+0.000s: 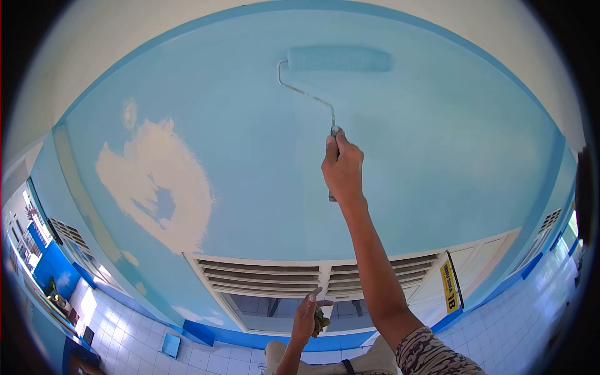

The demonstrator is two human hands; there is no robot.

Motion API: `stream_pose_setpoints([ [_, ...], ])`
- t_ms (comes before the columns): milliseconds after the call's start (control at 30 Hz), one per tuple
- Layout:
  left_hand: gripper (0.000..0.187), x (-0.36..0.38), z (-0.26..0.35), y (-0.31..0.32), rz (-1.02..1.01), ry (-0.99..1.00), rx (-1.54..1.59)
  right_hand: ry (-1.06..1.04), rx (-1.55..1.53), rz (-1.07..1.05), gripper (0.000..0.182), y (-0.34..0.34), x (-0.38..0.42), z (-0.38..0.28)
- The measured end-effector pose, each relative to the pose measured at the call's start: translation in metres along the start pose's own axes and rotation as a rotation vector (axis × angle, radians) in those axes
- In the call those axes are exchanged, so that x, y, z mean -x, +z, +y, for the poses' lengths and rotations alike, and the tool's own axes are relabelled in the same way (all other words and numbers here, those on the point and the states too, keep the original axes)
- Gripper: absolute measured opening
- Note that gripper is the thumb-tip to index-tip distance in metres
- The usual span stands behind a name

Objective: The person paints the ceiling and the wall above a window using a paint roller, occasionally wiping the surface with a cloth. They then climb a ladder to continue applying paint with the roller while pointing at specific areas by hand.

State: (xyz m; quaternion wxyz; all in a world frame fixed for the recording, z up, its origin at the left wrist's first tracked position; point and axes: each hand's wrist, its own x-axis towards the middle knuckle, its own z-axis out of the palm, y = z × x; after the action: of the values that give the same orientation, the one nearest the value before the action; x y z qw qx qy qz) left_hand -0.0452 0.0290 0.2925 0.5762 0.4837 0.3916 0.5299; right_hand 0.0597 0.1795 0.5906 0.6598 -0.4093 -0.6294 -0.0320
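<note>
My right hand (344, 165) is raised in front of the light blue wall (262, 169), closed around the handle of a paint roller (340, 59). The roller's blue-coated sleeve lies level against the upper wall, joined to the handle by a bent wire frame. Low in the view, my left hand (304, 320) holds a crumpled olive-coloured thing (320, 322) that looks like a rag, with some fingers stretched out. On the left part of the wall is a ragged whitish patch (187, 200).
Below the painted area are white louvred vents (262, 278) above window panes. A yellow sign (449, 286) marked 1B juts out at the right. A light blue flat piece (170, 345) lies on the tiled floor (125, 337). The pale ceiling (156, 37) borders the wall above.
</note>
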Motion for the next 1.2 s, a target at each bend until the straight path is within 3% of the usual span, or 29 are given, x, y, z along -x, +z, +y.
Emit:
stream_pose_setpoints([
  [200,0.06,0.0,-0.005,0.003,-0.012,-0.014,-0.005,-0.039,-0.031,0.005,0.019,0.0,-0.071,-0.026],
  [433,0.059,0.008,-0.006,0.0,0.014,-0.04,0.065,0.008,0.021,0.073,0.024,0.023,0.0,0.002],
  [800,0.068,0.016,-0.014,-0.011,0.039,-0.053,0.007,0.043,-0.074,0.042,0.025,-0.002,-0.066,-0.023],
  [933,0.071,0.015,-0.011,-0.007,0.039,-0.104,-0.006,0.013,-0.047,0.103,0.023,0.004,-0.013,0.007],
  [1033,0.063,0.012,-0.016,-0.007,0.057,-0.095,-0.005,0.011,-0.028,0.103,0.024,0.007,0.051,0.039],
  [1133,0.074,0.014,-0.019,-0.012,0.037,-0.132,-0.085,0.03,-0.014,0.123,0.03,0.015,0.119,0.073],
  [1200,0.065,0.016,-0.019,-0.012,0.038,-0.152,-0.07,0.09,-0.03,0.101,0.031,0.014,0.163,0.089],
])
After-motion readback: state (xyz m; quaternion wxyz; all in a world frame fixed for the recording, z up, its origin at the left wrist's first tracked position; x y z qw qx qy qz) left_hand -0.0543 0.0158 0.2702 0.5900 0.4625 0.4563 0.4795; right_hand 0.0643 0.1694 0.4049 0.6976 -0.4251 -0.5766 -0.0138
